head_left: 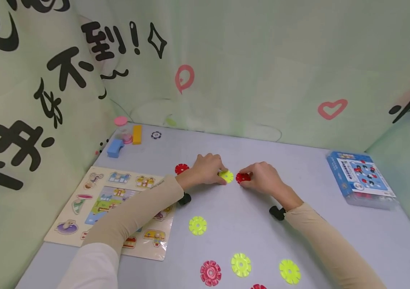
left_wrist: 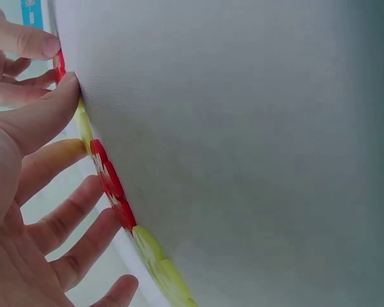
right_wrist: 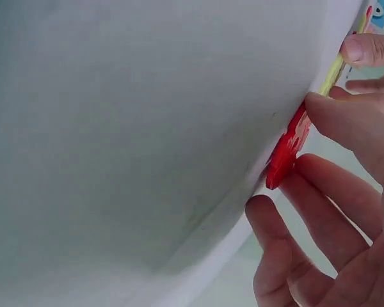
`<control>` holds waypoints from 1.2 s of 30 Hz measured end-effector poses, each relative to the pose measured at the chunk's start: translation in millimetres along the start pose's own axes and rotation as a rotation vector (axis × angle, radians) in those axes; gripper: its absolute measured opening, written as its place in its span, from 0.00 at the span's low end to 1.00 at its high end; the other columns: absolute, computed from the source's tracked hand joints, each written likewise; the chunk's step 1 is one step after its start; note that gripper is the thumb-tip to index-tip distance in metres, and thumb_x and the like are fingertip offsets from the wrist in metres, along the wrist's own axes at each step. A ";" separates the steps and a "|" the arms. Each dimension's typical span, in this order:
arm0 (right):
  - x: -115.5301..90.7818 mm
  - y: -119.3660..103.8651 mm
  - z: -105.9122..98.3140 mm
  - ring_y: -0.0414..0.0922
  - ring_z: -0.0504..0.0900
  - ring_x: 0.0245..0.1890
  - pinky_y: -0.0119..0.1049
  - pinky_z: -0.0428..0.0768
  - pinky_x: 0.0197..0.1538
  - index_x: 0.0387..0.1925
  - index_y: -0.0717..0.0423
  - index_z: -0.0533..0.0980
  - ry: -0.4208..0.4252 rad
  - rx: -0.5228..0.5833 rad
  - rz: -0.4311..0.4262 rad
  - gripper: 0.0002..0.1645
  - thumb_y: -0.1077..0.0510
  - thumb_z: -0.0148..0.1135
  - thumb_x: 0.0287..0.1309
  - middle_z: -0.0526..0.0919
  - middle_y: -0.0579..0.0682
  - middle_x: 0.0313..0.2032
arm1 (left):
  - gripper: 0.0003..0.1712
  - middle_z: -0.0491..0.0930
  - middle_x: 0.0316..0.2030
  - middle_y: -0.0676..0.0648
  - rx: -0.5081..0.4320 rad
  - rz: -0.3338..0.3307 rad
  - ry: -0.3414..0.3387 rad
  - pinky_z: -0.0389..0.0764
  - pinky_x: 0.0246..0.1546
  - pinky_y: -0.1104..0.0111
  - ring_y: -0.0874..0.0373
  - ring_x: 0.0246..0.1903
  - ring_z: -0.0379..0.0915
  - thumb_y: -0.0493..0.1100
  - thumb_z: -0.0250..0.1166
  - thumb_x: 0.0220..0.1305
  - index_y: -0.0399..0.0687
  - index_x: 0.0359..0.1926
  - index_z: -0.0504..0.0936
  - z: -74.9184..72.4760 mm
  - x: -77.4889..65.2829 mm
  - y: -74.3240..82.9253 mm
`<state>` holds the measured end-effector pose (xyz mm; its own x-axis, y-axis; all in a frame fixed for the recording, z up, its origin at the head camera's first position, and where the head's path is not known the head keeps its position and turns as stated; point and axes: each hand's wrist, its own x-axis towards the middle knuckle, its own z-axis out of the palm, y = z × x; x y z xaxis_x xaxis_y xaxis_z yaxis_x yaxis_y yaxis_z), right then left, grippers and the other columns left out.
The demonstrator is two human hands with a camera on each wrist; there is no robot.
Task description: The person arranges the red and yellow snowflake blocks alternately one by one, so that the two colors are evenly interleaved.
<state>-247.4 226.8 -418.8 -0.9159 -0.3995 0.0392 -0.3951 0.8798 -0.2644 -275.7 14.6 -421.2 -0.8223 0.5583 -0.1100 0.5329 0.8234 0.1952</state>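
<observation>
Near the table's middle, my left hand [head_left: 208, 168] pinches a yellow notched disc [head_left: 226, 176] between thumb and index finger. My right hand [head_left: 262, 176] pinches a red notched disc [head_left: 242, 177] just to its right, with a narrow gap between the two discs. In the right wrist view, the red disc [right_wrist: 286, 150] stays between thumb and fingertips, low over the table. Left of my left hand lies another red disc [head_left: 181, 168], partly hidden by the hand. The left wrist view has a yellow disc [left_wrist: 157, 259] beyond that red one.
Several loose discs, such as a yellow disc [head_left: 197, 225] and a red disc [head_left: 210, 273], lie nearer me. A wooden picture puzzle board [head_left: 82, 176] sits under my left forearm. Small blocks, including a blue block [head_left: 115, 148], stand back left. A blue box [head_left: 362, 176] lies right.
</observation>
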 end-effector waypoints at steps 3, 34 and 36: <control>-2.5 -0.5 0.2 0.43 0.78 0.31 0.33 0.74 0.32 0.46 0.50 0.83 -0.020 -0.005 -0.005 0.22 0.52 0.74 0.46 0.87 0.49 0.35 | 0.30 0.75 0.44 0.54 0.001 -0.001 -0.006 0.70 0.46 0.57 0.59 0.43 0.67 0.64 0.68 0.51 0.66 0.56 0.79 -1.4 0.1 1.6; -172.6 -84.0 12.5 0.30 0.70 0.43 0.26 0.78 0.45 0.48 0.36 0.80 -0.351 0.169 -0.193 0.28 0.33 0.67 0.45 0.72 0.33 0.42 | 0.25 0.78 0.44 0.57 -0.086 0.082 0.028 0.67 0.41 0.61 0.61 0.43 0.69 0.62 0.69 0.51 0.69 0.52 0.82 7.0 30.8 30.4; -172.3 -85.4 12.0 0.31 0.70 0.43 0.26 0.79 0.45 0.46 0.38 0.80 -0.366 0.168 -0.165 0.27 0.34 0.69 0.43 0.73 0.33 0.42 | 0.24 0.78 0.44 0.57 -0.085 0.082 0.031 0.67 0.40 0.61 0.61 0.42 0.68 0.62 0.69 0.51 0.69 0.51 0.82 8.1 31.5 31.6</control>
<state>-55.0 217.5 -414.5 -0.7440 -0.6228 -0.2420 -0.4892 0.7545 -0.4375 -283.2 59.1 -426.5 -0.7832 0.6189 -0.0601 0.5808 0.7627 0.2844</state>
